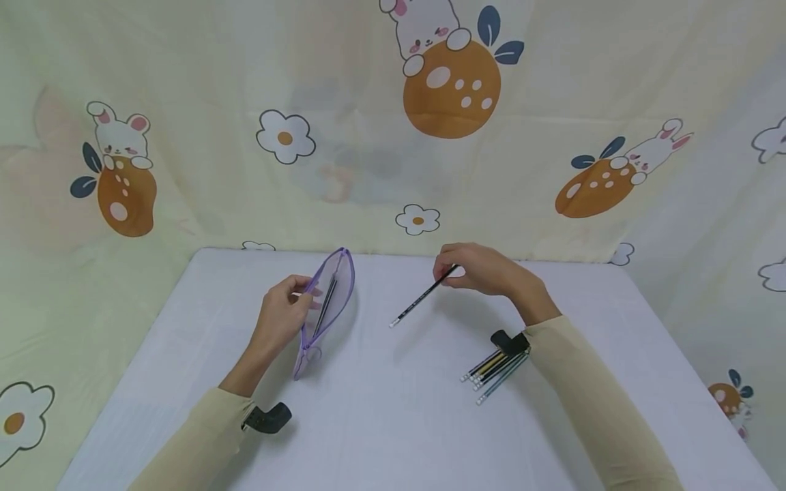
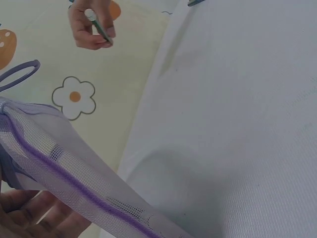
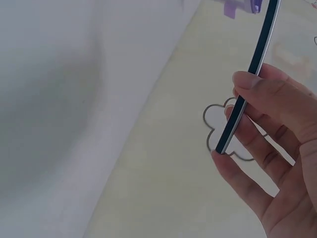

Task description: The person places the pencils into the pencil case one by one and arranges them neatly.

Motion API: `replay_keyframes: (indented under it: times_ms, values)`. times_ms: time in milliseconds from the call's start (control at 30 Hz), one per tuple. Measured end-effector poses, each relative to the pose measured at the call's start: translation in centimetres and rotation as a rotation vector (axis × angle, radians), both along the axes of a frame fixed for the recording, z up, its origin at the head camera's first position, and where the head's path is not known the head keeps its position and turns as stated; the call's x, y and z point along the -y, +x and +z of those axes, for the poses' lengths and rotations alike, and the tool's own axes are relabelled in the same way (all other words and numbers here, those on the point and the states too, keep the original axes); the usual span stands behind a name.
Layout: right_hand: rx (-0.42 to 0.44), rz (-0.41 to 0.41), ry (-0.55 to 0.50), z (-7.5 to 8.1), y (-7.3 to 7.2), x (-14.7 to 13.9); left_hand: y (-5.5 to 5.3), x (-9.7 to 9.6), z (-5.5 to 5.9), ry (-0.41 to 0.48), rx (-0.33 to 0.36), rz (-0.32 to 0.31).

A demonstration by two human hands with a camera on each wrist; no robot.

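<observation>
A mesh pencil pouch [image 1: 346,286] with purple edging hangs above the table, its mouth spread wide. My left hand [image 1: 285,307] grips its left side; in the left wrist view the white mesh [image 2: 74,163] and a purple zipper line run across. Dark pencils [image 1: 325,303] show inside the pouch. Right of the pouch, my right hand [image 1: 475,269] pinches a dark striped pencil [image 1: 424,295], tilted with its white eraser end down and left. The right wrist view shows thumb and fingers on this pencil [image 3: 252,74], apart from the pouch.
Several pencils [image 1: 491,372] lie bunched on the white table [image 1: 381,423] below my right wrist, partly hidden by a black wrist camera [image 1: 510,343]. A patterned cloth [image 1: 356,177] with rabbits and flowers hangs behind the table's far edge.
</observation>
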State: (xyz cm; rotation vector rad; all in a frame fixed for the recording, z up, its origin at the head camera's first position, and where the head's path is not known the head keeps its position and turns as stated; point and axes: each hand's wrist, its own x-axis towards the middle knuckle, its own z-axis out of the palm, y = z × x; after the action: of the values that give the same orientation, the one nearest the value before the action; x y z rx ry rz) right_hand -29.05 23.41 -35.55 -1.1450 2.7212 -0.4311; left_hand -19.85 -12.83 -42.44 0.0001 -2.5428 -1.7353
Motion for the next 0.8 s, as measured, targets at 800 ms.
replay_keyframes:
  times_ms: [800]
  values:
    - [-0.091, 0.136, -0.102, 1.6, -1.8, 6.9, -0.1, -0.2, 0.0, 0.006, 0.027, 0.014]
